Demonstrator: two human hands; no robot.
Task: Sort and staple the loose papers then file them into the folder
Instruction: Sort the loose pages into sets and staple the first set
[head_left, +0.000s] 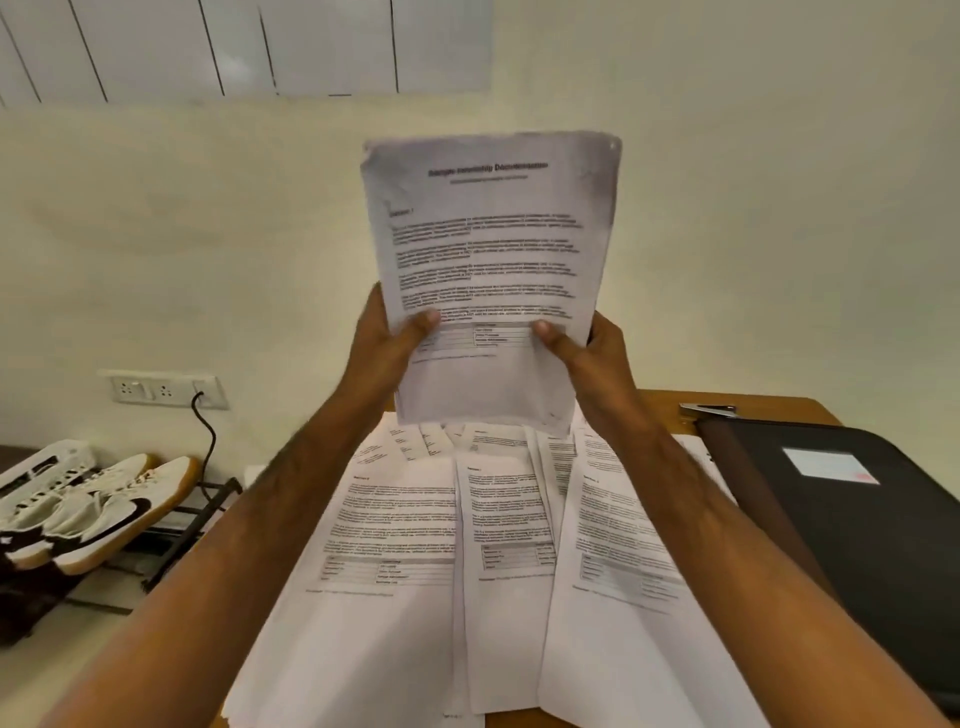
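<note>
Table (769, 410) of brown wood, filling the lower middle and right of the view, pushed against a cream wall (727, 208). Loose papers (405, 530) spread across most of the tabletop: printed sheets fanned and overlapping, three large ones nearest, smaller slivers of others tucked behind them toward the wall. Folder (857, 519), black and closed, lying on the right side of the table beside the papers, a pale label on its cover. Held sheets (488, 249), lifted upright above the spread, well clear of the table, printed face toward the camera, heading and paragraphs blurred, a small table of lines near the bottom; top corners slightly curled. Number of sheets in the bundle impossible to tell. Left hand (387, 338) gripping the lower left edge, thumb pressed on the front, fingers hidden behind. Right hand (587, 348) gripping the lower right edge the same way, thumb on the front. Sneakers (98, 509), white with dark stripes and tan soles, resting on a dark rack (176, 540) to the left of the table. Socket panel (166, 389) on the wall above them, a black cable plugged in and hanging down. Stapler (709, 410), metallic, only partly visible just beyond the folder's far edge.
</note>
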